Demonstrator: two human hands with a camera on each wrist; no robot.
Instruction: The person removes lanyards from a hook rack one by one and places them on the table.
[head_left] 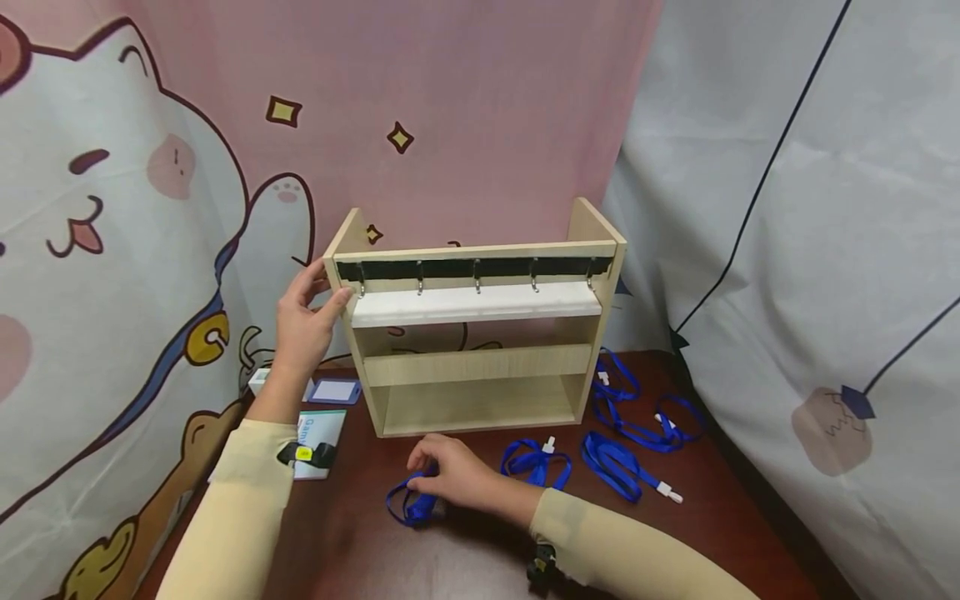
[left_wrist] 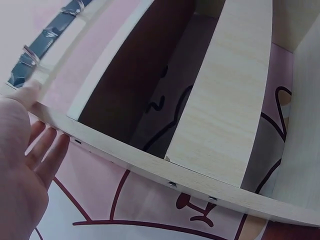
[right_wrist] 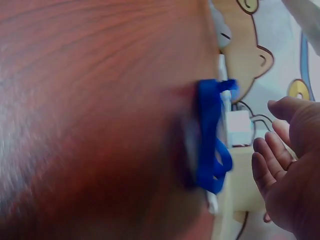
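A small light-wood shelf rack point(head_left: 480, 364) stands upright on the table, with several metal hooks point(head_left: 477, 275) on a black strip across its top front. My left hand point(head_left: 303, 329) grips the rack's left side panel near the top. In the left wrist view, the thumb lies over the panel's front edge point(left_wrist: 125, 150) and the fingers are on its outer side. My right hand point(head_left: 459, 477) hovers by a bundled blue lanyard point(head_left: 417, 510) in front of the rack. The right wrist view shows its loosely bent fingers point(right_wrist: 267, 162) apart from that lanyard.
More blue lanyards point(head_left: 615, 467) with white clips lie to the right of the rack and before it. At the left are a blue-framed card holder point(head_left: 335, 391), a white-and-blue printed packet point(head_left: 318, 442) and a white box point(head_left: 259, 381). Printed cloth hangs behind.
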